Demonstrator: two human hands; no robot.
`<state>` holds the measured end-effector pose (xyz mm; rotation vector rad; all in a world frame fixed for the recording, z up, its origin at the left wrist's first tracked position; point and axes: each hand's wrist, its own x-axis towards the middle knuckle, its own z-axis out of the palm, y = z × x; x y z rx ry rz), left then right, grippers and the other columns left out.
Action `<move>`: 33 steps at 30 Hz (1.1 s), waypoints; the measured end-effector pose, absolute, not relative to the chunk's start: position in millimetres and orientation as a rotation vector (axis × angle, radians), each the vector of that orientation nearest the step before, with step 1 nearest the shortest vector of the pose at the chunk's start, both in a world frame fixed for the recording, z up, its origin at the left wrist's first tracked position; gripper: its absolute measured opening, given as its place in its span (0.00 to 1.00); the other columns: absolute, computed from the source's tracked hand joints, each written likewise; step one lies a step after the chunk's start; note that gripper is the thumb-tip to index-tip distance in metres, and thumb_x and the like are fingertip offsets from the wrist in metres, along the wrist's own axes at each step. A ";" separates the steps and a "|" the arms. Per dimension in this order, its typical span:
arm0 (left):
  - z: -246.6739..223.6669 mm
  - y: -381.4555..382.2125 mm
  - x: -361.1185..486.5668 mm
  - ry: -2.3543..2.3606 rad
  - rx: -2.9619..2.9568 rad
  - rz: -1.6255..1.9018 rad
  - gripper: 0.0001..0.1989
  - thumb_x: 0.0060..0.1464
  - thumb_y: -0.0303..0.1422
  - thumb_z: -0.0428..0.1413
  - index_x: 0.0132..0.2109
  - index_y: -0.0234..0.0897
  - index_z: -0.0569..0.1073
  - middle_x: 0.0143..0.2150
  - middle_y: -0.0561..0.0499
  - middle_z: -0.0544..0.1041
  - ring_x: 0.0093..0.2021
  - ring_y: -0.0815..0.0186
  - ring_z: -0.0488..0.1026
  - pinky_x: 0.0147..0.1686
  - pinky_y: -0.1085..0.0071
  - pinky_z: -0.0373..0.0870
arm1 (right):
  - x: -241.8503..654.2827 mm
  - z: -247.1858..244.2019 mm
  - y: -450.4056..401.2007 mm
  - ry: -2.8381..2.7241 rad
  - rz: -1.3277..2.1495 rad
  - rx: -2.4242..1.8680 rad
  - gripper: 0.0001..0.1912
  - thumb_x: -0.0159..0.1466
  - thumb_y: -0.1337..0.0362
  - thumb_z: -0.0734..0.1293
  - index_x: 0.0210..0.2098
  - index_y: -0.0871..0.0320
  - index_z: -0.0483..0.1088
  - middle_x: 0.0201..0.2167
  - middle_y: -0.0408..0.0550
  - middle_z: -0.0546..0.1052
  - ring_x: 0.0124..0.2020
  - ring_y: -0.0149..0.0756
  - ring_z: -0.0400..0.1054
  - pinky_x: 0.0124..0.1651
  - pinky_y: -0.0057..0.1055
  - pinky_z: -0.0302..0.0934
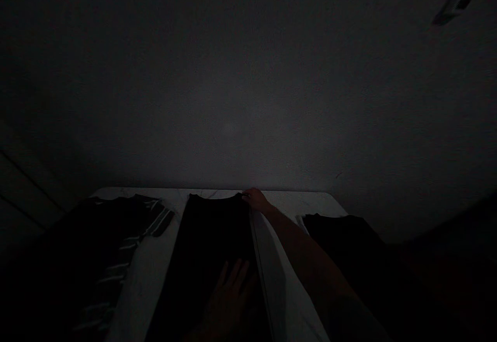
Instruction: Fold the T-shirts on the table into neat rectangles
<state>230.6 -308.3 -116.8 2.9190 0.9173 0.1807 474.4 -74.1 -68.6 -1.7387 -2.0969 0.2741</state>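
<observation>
- Middle garment (209,238): black cloth, matte, laid flat in a long, narrow panel. Far end has a shallow concave neckline between two raised corners. Weave is too dark to tell.
- Orientation: long axis runs from the near edge of the view towards the wall (248,98), leaning slightly. Neckline points to the wall.
- Location: on the worktop (149,269), between the other two garments, its neckline near the far edge.
- Right hand (255,198): grip closed at the far right corner of the middle garment, fingers on the cloth edge; forearm extends along that garment's right side.
- Left hand (230,291): grip open, fingers slightly spread, laid over the nearer part of the same garment. No cloth is visibly pinched.
- Striped garment (130,243): at left; dark body, lighter stripes on sleeve and side.
- Right garment (341,233): black, curved neckline facing the wall; lower part lost in shadow.
- Worktop: pale, marble-veined surface, rounded far corners.
- Wall: grey, finely grained. Fixture (453,8) at upper right: angular, blurred.
</observation>
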 end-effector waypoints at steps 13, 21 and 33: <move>-115.6 -314.0 227.1 0.869 2.831 0.244 0.35 0.68 0.49 0.47 0.75 0.49 0.44 0.76 0.44 0.50 0.74 0.46 0.51 0.68 0.42 0.52 | 483.2 -93.7 -42.0 -2.175 0.454 -1.555 0.12 0.67 0.59 0.66 0.40 0.61 0.78 0.35 0.48 0.81 0.35 0.34 0.71 0.39 0.27 0.60; -112.6 -313.5 227.3 0.857 2.796 0.202 0.36 0.67 0.49 0.47 0.75 0.50 0.42 0.77 0.45 0.47 0.74 0.45 0.49 0.68 0.40 0.53 | 483.2 -88.1 -38.2 -2.169 0.317 -1.744 0.17 0.71 0.54 0.63 0.44 0.59 0.78 0.41 0.51 0.81 0.41 0.38 0.72 0.44 0.30 0.59; -109.6 -313.8 229.2 0.865 2.799 0.227 0.33 0.68 0.46 0.47 0.75 0.49 0.46 0.76 0.44 0.49 0.75 0.47 0.48 0.69 0.39 0.48 | 455.7 -67.7 -67.4 -2.042 0.106 -1.951 0.18 0.74 0.55 0.59 0.54 0.59 0.71 0.51 0.58 0.76 0.48 0.43 0.72 0.49 0.34 0.62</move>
